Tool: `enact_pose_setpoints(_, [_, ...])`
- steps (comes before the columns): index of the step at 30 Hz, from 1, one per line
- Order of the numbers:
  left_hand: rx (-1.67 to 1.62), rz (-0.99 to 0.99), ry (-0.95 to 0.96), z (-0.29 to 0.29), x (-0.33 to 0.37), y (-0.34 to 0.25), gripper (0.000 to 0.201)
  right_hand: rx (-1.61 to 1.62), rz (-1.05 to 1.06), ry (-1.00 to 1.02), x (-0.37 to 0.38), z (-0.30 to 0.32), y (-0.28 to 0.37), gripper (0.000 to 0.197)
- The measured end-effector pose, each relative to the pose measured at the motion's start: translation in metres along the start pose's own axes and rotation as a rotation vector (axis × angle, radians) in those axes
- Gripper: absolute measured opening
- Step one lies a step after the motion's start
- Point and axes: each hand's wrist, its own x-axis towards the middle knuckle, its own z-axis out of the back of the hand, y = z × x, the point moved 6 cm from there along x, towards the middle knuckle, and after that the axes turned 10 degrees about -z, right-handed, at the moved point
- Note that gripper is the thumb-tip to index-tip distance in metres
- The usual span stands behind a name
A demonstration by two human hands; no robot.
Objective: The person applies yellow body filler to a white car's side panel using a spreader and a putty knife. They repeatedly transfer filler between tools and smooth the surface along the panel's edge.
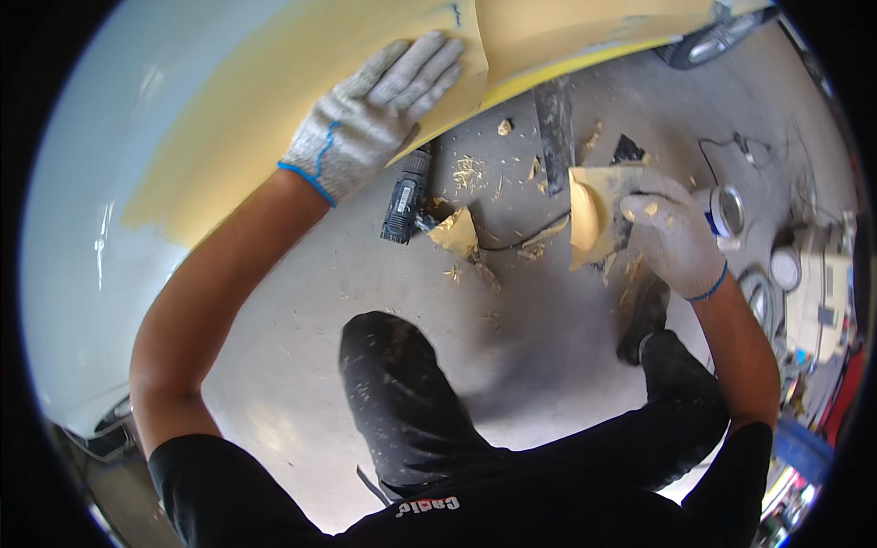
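Under the left hand [379, 105], car panel [242, 137]; in the right [674, 230], board [612, 199]

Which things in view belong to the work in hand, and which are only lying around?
In use: left hand; yellow-patched car panel under it; right hand; smeared board it holds; yellow paste.

Apparently lying about: black tool; dark strip; yellowish scraps; cable.

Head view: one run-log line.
left hand: on car panel | right hand: holding board with tan paste | floor: black tool, yellow scraps

black shirt [548, 498], blue-edged grey gloves [361, 137]
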Motion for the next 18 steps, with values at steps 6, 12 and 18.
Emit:
enact_pose_setpoints(6, [-0.300, -0.072, -0.047, 0.001, -0.099, -0.033, 0.075, -0.004, 0.120, -0.203, -0.024, -0.052, -0.028, 0.045])
enact_pose_setpoints(12, [-0.485, 0.000, -0.116, 0.008, -0.106, -0.035, 0.063, 0.463, 0.273, -0.188, 0.016, -0.071, -0.054, 0.043])
enact_pose_setpoints(18, [0.213, -0.361, -0.003, 0.013, -0.112, -0.018, 0.057, 0.395, 0.225, -0.234, 0.019, -0.100, -0.044, 0.038])
